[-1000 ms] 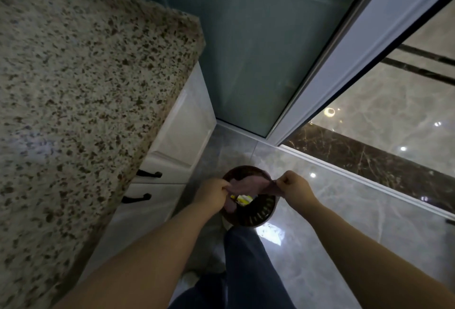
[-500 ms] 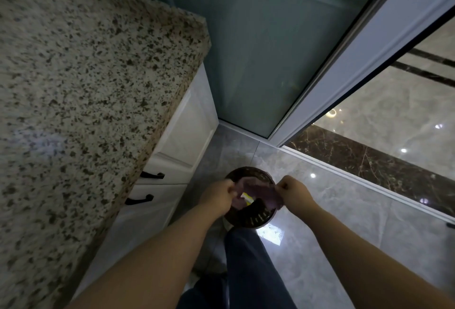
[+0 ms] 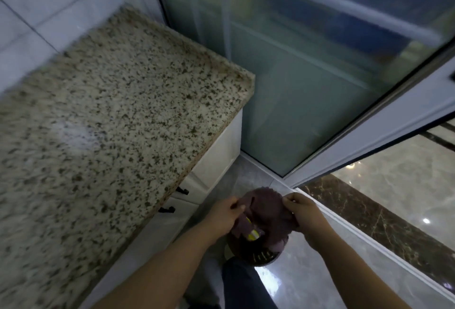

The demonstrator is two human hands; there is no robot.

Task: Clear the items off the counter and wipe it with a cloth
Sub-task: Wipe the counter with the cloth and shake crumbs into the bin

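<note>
A speckled granite counter (image 3: 118, 121) fills the left half of the view, with nothing on the part I see. Below its corner, both hands hold a purplish-brown cloth (image 3: 267, 210) stretched between them. My left hand (image 3: 225, 214) pinches the cloth's left edge and my right hand (image 3: 301, 212) grips its right edge. The cloth hangs over a dark round slotted bin (image 3: 262, 257) on the floor, hiding most of it. Something yellow (image 3: 253, 235) shows in the bin under the cloth.
White cabinet drawers with black handles (image 3: 168, 209) sit under the counter. A glass sliding door (image 3: 320, 87) with a white frame stands ahead. Glossy grey floor tiles (image 3: 307, 284) lie around my dark trouser leg (image 3: 246, 289). White wall tiles (image 3: 37, 13) back the counter.
The view has tilted up, showing more of the counter and the wall. My hands have lifted the cloth a little and spread it wider over the bin.
</note>
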